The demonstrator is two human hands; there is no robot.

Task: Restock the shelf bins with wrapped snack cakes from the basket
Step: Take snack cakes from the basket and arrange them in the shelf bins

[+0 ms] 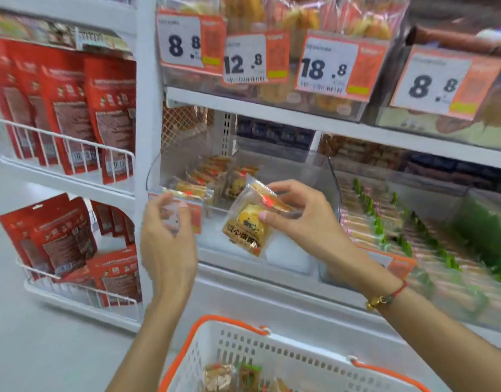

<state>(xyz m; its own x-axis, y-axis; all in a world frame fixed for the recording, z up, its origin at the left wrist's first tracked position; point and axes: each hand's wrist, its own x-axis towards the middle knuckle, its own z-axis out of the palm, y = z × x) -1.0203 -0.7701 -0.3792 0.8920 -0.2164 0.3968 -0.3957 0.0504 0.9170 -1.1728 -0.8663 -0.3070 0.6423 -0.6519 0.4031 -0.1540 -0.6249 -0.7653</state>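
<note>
Basket (272, 352): a white perforated basket with orange rim and handles is seen at the bottom edge, nearest the camera; a few wrapped snacks (232, 377) are lying in it.
Right hand (306, 213): a wrapped snack cake (248, 227) is pinched between thumb and fingertips at its upper part; a red cord bracelet (388, 297) is worn on the wrist.
Snack cake: a clear wrapper with a yellow cake and dark lettering is held tilted, just in front of the clear bin's front wall, above the basket.
Left hand (167, 236): nothing is held; the fingers are loosely curled and slightly apart, raised beside the bin's left front corner.
Clear bin (325, 176): it is set on the middle shelf; several wrapped cakes (212, 179) are stacked at its left and back, the right part showing bare floor.
Neighbouring bin (385, 222): rows of green-tipped packets are held to the right.
Side rack (74, 154): red pouches are stood in white wire holders on the left.
Upper shelf: price tags (243, 58) reading 8.8, 12.8, 18.8 and 8.8 are hung before bagged pastries.
</note>
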